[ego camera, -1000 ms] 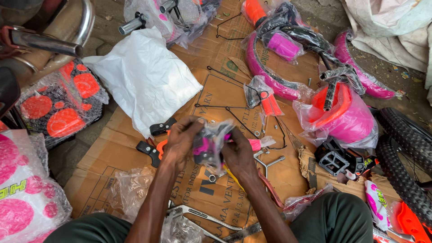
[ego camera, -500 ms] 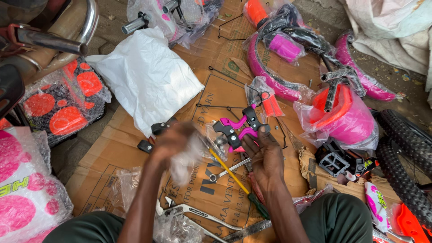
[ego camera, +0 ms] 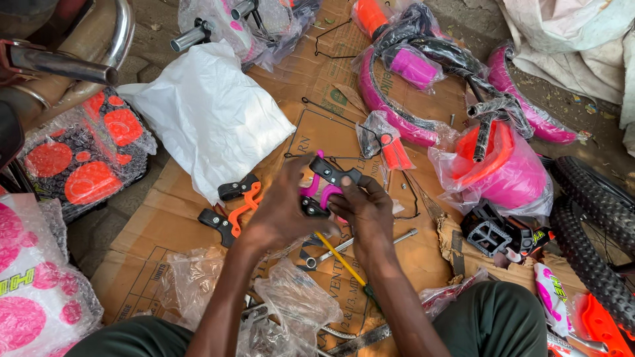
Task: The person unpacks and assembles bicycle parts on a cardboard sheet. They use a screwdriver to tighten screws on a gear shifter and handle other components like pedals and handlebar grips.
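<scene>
Both hands hold a pink brake caliper with black pads (ego camera: pixel 324 187) over the cardboard sheet (ego camera: pixel 152 228). My left hand (ego camera: pixel 281 211) grips its left side and my right hand (ego camera: pixel 365 210) grips its right side, fingers curled on the black arm. An orange brake caliper with black pads (ego camera: pixel 231 203) lies on the cardboard just left of my left hand. Below the hands lie a yellow-handled screwdriver (ego camera: pixel 340 261) and a metal rod (ego camera: pixel 360 241).
A white plastic bag (ego camera: pixel 208 116) lies at upper left. Pink mudguards (ego camera: pixel 397 116), wrapped pink and orange parts (ego camera: pixel 503 165), a black pedal (ego camera: pixel 489 231) and a black tyre (ego camera: pixel 595 225) lie to the right. Crumpled clear wrappers (ego camera: pixel 291 304) sit near my knees. A bubble-wrapped spotted panel (ego camera: pixel 86 158) is at left.
The clear wrapping came off the pink brake caliper; my left hand cast it aside and returned. Both hands now hold the bare caliper together.
</scene>
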